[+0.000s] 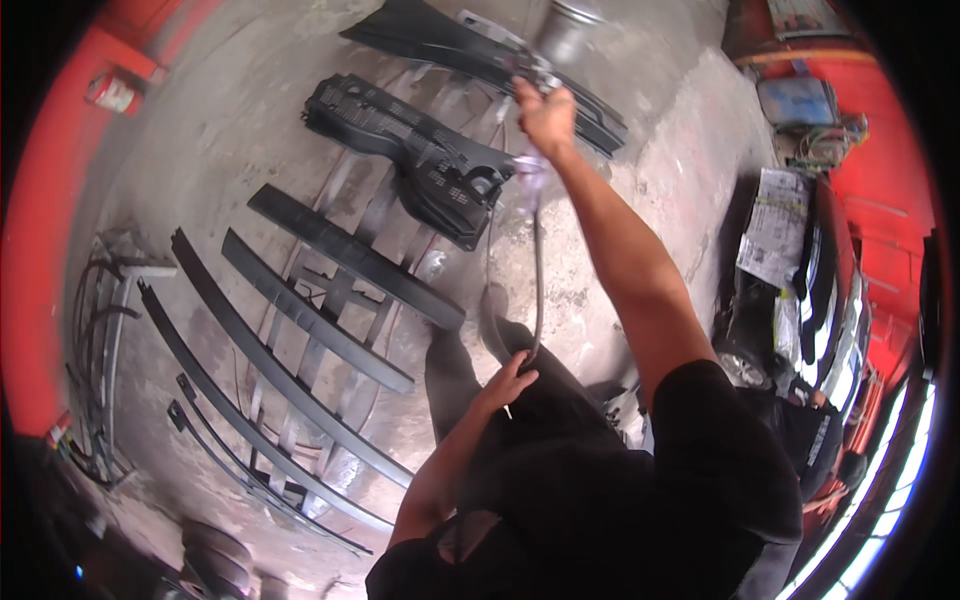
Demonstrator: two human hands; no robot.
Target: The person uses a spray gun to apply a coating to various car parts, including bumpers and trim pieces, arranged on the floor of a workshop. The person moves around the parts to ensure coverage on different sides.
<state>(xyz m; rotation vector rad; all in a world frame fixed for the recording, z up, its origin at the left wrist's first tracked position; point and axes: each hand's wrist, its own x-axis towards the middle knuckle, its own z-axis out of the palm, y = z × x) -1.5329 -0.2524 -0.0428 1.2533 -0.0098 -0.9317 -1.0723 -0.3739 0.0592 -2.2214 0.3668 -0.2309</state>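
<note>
My right hand [548, 118], arm stretched far forward, is closed round the grip of a spray gun [535, 72] with a silver cup [570, 28]. From the gun's lower end, past a pale translucent fitting [530, 178], a dark air hose [540, 270] hangs down. My left hand [506, 384], close to my body, is wrapped round that hose. Just beyond the gun lies a long black panel [440, 42], partly behind my hand and the gun. Left of the fitting is a black perforated cowl-like panel [420, 150].
Several black trim strips [350, 255] lie across a metal rack [345, 290] at left. A metal frame with dark hoses [105, 330] stands by the red wall [40, 230]. At right are a paper-covered car part [775, 225] and another person [815, 440]. Tyres [215, 555] sit lower left.
</note>
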